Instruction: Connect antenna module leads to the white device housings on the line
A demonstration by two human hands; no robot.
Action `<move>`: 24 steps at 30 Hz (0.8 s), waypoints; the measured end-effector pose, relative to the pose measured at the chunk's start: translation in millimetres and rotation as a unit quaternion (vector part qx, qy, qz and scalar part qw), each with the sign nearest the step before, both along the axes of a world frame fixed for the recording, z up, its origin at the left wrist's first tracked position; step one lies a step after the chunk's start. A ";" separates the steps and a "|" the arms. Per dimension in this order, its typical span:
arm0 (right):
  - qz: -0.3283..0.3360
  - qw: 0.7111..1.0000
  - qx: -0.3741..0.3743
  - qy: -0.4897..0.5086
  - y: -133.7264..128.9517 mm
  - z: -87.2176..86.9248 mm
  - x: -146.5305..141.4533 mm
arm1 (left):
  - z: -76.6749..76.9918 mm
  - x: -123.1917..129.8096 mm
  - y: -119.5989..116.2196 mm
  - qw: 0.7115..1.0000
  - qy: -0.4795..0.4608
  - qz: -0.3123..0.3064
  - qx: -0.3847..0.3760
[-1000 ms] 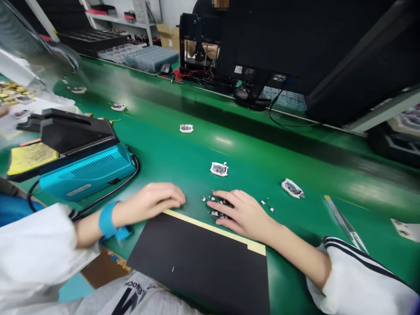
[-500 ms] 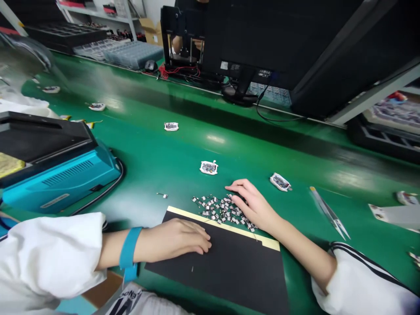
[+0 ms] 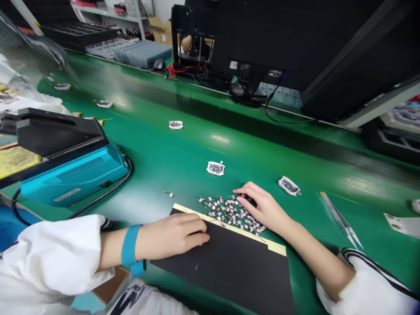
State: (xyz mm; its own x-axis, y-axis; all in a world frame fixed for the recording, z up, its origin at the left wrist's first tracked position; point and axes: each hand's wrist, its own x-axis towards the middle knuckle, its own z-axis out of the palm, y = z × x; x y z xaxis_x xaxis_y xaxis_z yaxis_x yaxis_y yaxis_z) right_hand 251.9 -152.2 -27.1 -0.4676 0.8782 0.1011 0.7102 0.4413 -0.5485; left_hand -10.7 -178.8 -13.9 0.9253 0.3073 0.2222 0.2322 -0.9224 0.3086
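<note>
My left hand [image 3: 173, 234] rests on a black sheet [image 3: 236, 271] with a pale yellow strip along its far edge. Its fingers are loosely bent and apart, and nothing shows in them. Just beyond the strip lies a loose pile of small silver parts with short dark leads [image 3: 234, 212]. Over the right side of that pile hovers my right hand [image 3: 265, 208], thumb and index finger apart, no part visible between them. One such part [image 3: 170, 194] lies alone to the left. A white-framed circuit module [image 3: 215, 168] sits behind the pile, and another module [image 3: 288, 186] is right of my right hand.
Metal tweezers [image 3: 341, 221] lie to the right on the green bench. At the left stands a teal device [image 3: 75, 175] with a black cable. More modules, including one farther back [image 3: 176, 125], are spread along the bench. A black monitor [image 3: 278, 43] rises behind.
The view has shifted slightly, so most things appear farther right. My left hand has drawn back a little toward the left on the sheet. My right hand stays by the pile.
</note>
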 end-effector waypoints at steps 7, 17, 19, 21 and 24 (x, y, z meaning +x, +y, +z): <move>0.060 0.997 -0.022 0.032 -2.8 -2.2 4.2 | 5.3 -3.6 -2.6 0.996 0.022 -0.020 0.080; 0.068 0.997 -0.037 0.006 -5.5 5.9 6.1 | 0.3 -4.2 1.0 0.999 0.032 -0.009 0.013; 0.080 0.996 -0.042 -0.002 -6.2 10.0 7.1 | -0.4 -5.0 -0.5 1.000 0.018 0.003 -0.015; 0.057 0.998 -0.026 0.002 -3.2 13.1 7.6 | 2.5 -4.8 1.1 0.997 -0.016 0.035 -0.074; -0.003 1.000 0.023 -0.003 11.9 16.0 0.9 | 13.3 -1.4 15.8 0.970 -0.092 0.118 -0.191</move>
